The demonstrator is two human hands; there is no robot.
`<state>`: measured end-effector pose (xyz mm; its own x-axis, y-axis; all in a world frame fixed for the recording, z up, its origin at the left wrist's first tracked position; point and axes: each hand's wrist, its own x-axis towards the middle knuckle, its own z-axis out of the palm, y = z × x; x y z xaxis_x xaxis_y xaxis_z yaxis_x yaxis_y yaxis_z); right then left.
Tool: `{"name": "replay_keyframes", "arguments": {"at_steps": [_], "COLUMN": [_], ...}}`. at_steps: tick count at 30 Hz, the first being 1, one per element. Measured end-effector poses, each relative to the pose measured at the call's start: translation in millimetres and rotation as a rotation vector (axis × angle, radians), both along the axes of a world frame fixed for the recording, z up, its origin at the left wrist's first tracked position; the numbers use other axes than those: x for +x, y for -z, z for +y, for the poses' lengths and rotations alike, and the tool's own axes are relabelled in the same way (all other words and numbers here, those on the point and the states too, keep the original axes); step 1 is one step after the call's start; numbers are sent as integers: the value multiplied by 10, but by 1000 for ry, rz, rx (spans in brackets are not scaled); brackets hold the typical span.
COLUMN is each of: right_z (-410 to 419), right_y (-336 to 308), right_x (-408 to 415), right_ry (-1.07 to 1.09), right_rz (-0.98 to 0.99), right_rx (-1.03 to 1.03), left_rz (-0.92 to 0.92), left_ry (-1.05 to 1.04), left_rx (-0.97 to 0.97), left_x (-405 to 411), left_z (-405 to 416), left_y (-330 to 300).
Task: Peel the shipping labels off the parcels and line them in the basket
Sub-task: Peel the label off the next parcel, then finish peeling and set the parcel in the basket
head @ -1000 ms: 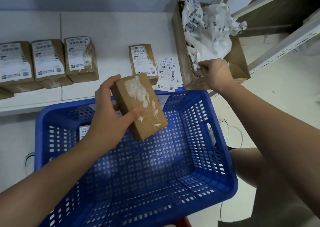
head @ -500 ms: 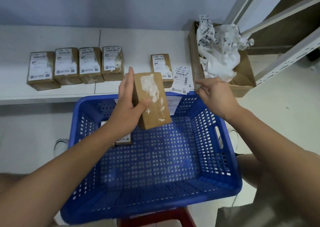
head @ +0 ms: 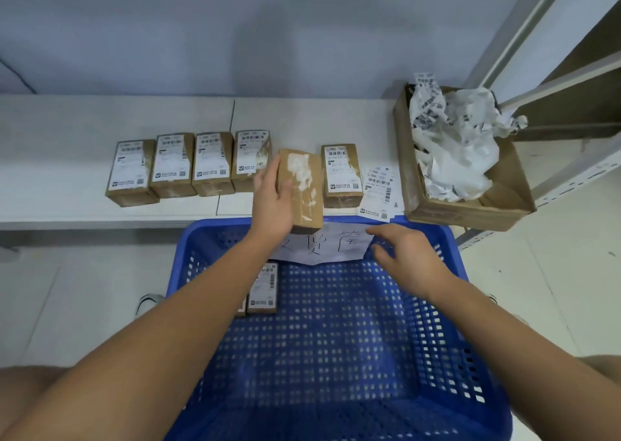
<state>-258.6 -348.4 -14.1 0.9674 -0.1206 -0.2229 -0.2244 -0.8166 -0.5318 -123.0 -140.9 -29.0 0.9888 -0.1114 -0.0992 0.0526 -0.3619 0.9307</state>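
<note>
My left hand (head: 273, 202) grips a brown parcel (head: 300, 190) whose label is peeled off, leaving white scraps on its top. It hangs over the far rim of the blue basket (head: 477, 356). My right hand (head: 406, 256) hovers over the basket's far right part, fingers relaxed, holding nothing. One labelled parcel (head: 263, 287) lies inside the basket near my left forearm, partly hidden. Several labelled parcels (head: 173, 165) stand in a row on the white shelf, and another labelled parcel (head: 342, 175) sits just right of the held one.
A cardboard box (head: 463, 212) full of crumpled label scraps stands at the shelf's right end. Flat labels (head: 379, 193) lie beside it. A paper sign (head: 331, 244) with handwriting hangs on the basket's far wall. A metal rack (head: 571, 81) rises at right.
My right hand drew back from the scrap box to above the basket. My left hand carried the peeled parcel farther out, toward the shelf. The view pulled back.
</note>
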Motion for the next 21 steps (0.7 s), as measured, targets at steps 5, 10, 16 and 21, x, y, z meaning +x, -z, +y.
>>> {"name": "replay_keyframes", "arguments": {"at_steps": [5, 10, 16, 21], "right_z": [-199, -327, -416, -443], "right_y": [142, 278, 391, 393], "right_x": [185, 241, 197, 199], "right_ry": [3, -75, -84, -68], "right_rz": [46, 50, 3, 39], "right_rx": [-7, -18, 1, -10], "left_rz": [16, 35, 16, 2], "left_ry": [-44, -55, -71, -32], "left_rx": [69, 128, 206, 249], "left_x": [395, 611, 706, 679], "left_z": [-316, -421, -407, -375], "left_y": [242, 584, 781, 687]}}
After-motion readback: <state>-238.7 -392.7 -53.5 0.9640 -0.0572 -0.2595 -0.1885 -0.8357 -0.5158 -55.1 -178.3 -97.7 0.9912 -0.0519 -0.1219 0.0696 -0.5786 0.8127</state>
